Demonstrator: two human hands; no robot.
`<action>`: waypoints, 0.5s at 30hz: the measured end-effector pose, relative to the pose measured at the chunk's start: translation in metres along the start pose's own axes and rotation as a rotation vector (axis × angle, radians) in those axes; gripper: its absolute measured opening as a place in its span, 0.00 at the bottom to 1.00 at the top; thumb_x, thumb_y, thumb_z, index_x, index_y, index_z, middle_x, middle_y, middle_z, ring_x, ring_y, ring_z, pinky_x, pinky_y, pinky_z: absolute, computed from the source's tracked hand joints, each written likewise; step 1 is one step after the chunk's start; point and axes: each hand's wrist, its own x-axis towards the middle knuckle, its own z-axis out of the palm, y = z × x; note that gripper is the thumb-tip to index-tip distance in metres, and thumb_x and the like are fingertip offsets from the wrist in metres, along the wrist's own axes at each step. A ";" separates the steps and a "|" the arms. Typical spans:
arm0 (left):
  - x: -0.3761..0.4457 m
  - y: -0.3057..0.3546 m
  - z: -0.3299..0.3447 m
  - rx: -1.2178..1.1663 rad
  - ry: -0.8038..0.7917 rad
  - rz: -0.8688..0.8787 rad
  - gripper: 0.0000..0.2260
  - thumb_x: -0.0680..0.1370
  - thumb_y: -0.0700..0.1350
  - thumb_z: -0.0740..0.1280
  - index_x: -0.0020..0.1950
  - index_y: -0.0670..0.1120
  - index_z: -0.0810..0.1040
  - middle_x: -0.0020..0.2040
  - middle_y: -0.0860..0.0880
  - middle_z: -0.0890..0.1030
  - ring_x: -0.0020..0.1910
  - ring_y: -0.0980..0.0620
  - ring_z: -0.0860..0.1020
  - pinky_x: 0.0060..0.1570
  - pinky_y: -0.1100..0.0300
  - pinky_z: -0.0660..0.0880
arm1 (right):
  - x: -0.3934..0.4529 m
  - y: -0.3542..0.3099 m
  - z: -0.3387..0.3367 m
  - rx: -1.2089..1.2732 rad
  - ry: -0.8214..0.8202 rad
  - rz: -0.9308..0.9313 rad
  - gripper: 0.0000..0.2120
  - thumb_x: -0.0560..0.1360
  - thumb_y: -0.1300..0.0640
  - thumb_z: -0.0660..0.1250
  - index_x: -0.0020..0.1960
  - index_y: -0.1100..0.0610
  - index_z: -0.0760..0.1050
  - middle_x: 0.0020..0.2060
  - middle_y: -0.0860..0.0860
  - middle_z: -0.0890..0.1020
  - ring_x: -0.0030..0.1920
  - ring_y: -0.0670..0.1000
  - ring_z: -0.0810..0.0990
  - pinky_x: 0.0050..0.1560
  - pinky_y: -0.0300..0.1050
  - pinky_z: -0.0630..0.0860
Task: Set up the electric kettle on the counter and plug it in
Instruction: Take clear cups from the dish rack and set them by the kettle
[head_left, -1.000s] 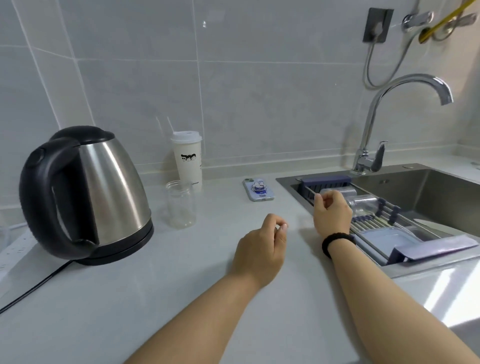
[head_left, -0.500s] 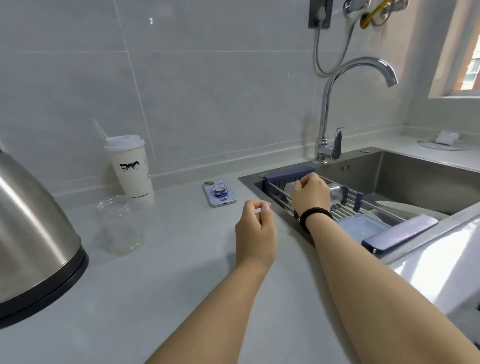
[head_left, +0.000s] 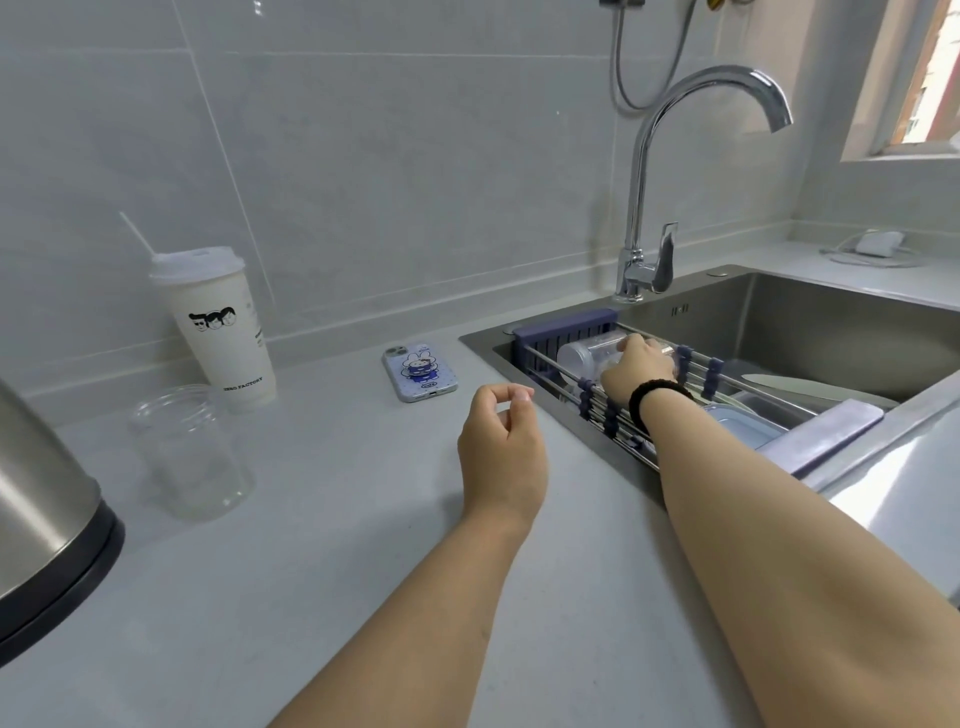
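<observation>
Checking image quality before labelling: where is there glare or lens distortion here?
Head view: daylight glare whitens the counter at right, beside the sink; wide-angle bending curves the wall tile lines and stretches the kettle, cut off at the left edge; focus looks sharp throughout.

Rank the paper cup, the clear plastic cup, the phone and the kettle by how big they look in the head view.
1. kettle, though cropped and nearest the camera
2. paper cup
3. clear plastic cup, nearer, so close to the paper cup
4. phone

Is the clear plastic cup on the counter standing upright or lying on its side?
Upright. The clear plastic cup stands on its base on the counter, its open mouth facing up.
</observation>
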 end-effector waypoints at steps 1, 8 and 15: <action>0.000 0.001 0.000 -0.003 -0.002 -0.002 0.08 0.80 0.45 0.59 0.43 0.52 0.73 0.26 0.52 0.70 0.28 0.50 0.67 0.32 0.54 0.67 | 0.001 0.000 0.000 0.005 -0.015 -0.006 0.24 0.75 0.58 0.62 0.70 0.58 0.64 0.69 0.58 0.67 0.67 0.63 0.66 0.66 0.60 0.68; -0.002 0.003 -0.001 0.004 -0.003 0.000 0.08 0.81 0.45 0.58 0.44 0.52 0.73 0.27 0.51 0.71 0.28 0.50 0.67 0.33 0.54 0.67 | 0.001 -0.001 0.003 0.094 -0.114 -0.020 0.25 0.78 0.60 0.55 0.75 0.56 0.58 0.75 0.55 0.57 0.71 0.63 0.62 0.68 0.54 0.63; -0.003 0.005 -0.002 0.003 0.002 0.005 0.07 0.81 0.45 0.59 0.45 0.50 0.74 0.26 0.52 0.70 0.28 0.51 0.67 0.33 0.54 0.67 | 0.001 -0.002 0.003 0.169 -0.162 -0.019 0.25 0.80 0.58 0.53 0.76 0.53 0.53 0.68 0.64 0.68 0.58 0.61 0.74 0.49 0.46 0.68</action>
